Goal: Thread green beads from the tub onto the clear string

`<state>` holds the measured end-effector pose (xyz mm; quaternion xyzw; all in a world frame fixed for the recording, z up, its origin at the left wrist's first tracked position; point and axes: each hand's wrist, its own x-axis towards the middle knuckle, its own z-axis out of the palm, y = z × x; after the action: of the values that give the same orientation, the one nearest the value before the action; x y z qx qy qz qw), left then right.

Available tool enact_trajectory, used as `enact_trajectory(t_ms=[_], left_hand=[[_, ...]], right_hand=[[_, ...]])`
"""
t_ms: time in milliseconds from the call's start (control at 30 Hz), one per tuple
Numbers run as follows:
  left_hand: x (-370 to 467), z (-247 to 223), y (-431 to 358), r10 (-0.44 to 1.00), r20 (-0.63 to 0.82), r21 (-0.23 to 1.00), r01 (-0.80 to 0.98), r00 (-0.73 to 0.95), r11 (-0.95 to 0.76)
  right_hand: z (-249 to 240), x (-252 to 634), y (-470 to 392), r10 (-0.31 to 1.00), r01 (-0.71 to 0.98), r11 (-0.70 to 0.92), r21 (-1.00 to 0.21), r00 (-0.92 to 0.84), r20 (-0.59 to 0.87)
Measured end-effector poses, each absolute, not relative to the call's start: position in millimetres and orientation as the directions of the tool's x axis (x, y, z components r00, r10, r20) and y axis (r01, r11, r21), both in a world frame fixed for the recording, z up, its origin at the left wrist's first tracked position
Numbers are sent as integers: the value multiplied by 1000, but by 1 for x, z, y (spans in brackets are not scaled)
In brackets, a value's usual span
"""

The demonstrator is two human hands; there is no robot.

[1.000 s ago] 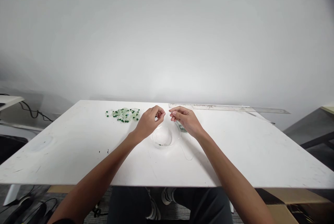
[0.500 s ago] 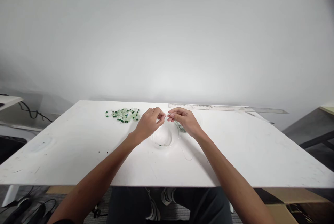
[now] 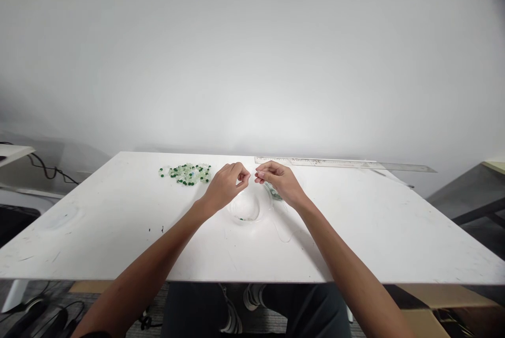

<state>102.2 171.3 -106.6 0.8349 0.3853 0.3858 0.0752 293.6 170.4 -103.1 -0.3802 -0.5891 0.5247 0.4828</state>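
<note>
Both hands pinched over clear dish [image 3: 246, 206]: left hand [image 3: 224, 185], right hand [image 3: 281, 181]; pinched items too small to identify.

White table [image 3: 118, 233] fills the middle of the view, its top scuffed and marked. Along its far edge lies a long clear ruler [image 3: 347, 164], running off toward the far right corner. Beyond the table's left end, a black cable [image 3: 47, 170] loops down by another pale surface [image 3: 11, 153]. Under the table's near edge, a pair of light shoes [image 3: 244, 304] shows on the floor, and more dark cables [image 3: 43, 317] curl off below its left corner.
</note>
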Motion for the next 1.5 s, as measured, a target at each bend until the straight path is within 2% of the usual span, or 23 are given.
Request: enact_trajectory(t_ms=[467,733,967,1233,1367,1433,1500], left_hand=[[103,-108,172,728,542,524,508,420,-683],[103,-107,171,774,448,620,469,447,-629],[104,-109,171,771,451,601,485,451,-635],[103,-112,172,700,509,500,490,501,-714],[103,-108,170,697,506,464,520,508,-717],[103,-105,170,716,498,463,548,489,-696],[102,-104,171,725,499,434,587,474,-683]], right_hand=[[-105,291,169,938,-53,197,-979,-279,204],[-106,288,168,920,-49,222,-974,-321,226],[-105,288,166,926,5,232,-973,-306,220],[-111,287,167,936,155,277,-948,-266,229],[-106,293,167,931,264,365,-893,-136,340],[-101,300,167,884,357,430,-829,17,467],[-95,310,169,782,426,471,-772,202,589]])
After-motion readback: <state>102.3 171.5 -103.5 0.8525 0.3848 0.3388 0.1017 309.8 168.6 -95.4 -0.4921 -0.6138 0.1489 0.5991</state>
